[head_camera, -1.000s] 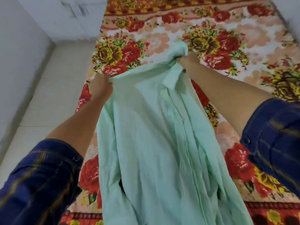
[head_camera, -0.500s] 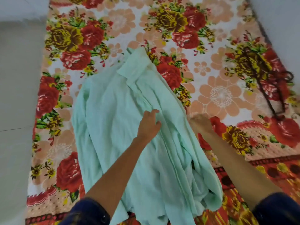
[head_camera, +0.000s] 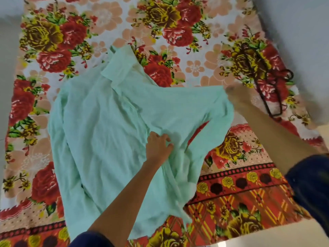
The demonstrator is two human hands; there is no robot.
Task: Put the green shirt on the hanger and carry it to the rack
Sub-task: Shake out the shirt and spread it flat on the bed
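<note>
Flat on the floral bedsheet (head_camera: 195, 68) lies the green shirt (head_camera: 99, 132); left hand (head_camera: 157, 147) pinches its middle, the blurred right hand (head_camera: 236, 97) seemingly grips 1 edge, near the hanger (head_camera: 270, 90).

Your shirt (head_camera: 106, 132) is a soft mint green all over, with no pattern on it. The bed sheet (head_camera: 195, 72) under it is white with big red roses, yellow-brown roses, peach flowers and small green leaves. Near you the sheet has a red border (head_camera: 236, 182) with yellow roses, dark dots and yellow stripes. The hanger (head_camera: 267, 90) is dark brown. Your sleeves (head_camera: 313, 184) are dark blue. The floor (head_camera: 7, 50) is pale grey.
</note>
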